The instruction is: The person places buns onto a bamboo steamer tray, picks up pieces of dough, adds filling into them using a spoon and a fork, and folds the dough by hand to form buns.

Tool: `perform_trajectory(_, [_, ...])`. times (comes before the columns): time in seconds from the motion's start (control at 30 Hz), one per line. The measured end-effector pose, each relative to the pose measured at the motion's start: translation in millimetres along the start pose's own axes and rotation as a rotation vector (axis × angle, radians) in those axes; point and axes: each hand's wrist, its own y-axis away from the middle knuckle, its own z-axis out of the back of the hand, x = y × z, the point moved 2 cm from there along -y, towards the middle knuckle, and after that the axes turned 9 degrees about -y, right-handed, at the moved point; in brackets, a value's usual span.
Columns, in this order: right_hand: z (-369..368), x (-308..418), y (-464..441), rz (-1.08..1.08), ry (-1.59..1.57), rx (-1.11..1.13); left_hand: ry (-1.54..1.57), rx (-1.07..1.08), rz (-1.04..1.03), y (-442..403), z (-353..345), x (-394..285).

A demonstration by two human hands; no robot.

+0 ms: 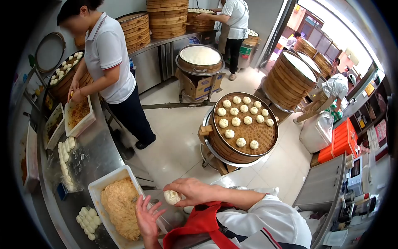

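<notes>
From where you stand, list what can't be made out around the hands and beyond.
In the head view:
- Part of the held bun: covered by the right hand.
- Forearm below the left hand: cut off by the bottom edge.
- Floor of the white tub: buried under filling.
- Pink sign's writing: too small.

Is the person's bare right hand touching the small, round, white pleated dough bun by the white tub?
Touching. The head view shows it plainly: the right hand holds the bun between thumb and fingers, with no gap.
</notes>
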Motion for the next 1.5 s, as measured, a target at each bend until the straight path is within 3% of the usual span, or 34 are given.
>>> perform_trajectory(0.33, [59, -57, 11, 0.014, -0.072, -0.139, -0.070, -0.216, -0.052, 11, -11, -27])
perform_trajectory(0.57, [151, -131, 97, -0.273, 0.092, -0.405, -0.175, -0.082, 0.001, -34, -96, -39])
perform_trajectory(0.8, [221, -184, 217, -0.805, 0.207, -0.733, -0.294, 0.098, 0.080, -90, -182, -33])
perform_trajectory(1.03, [242, -250, 317, -1.025, 0.206, -0.946, -0.376, 0.256, 0.157, -121, -242, -14])
perform_trajectory(1.27, [248, -297, 347, -1.077, 0.255, -0.958, -0.457, 0.321, 0.209, -134, -270, 0])
perform_trajectory(1.5, [233, -328, 359, -0.950, 0.387, -0.948, -0.503, 0.350, 0.237, -142, -282, 10])
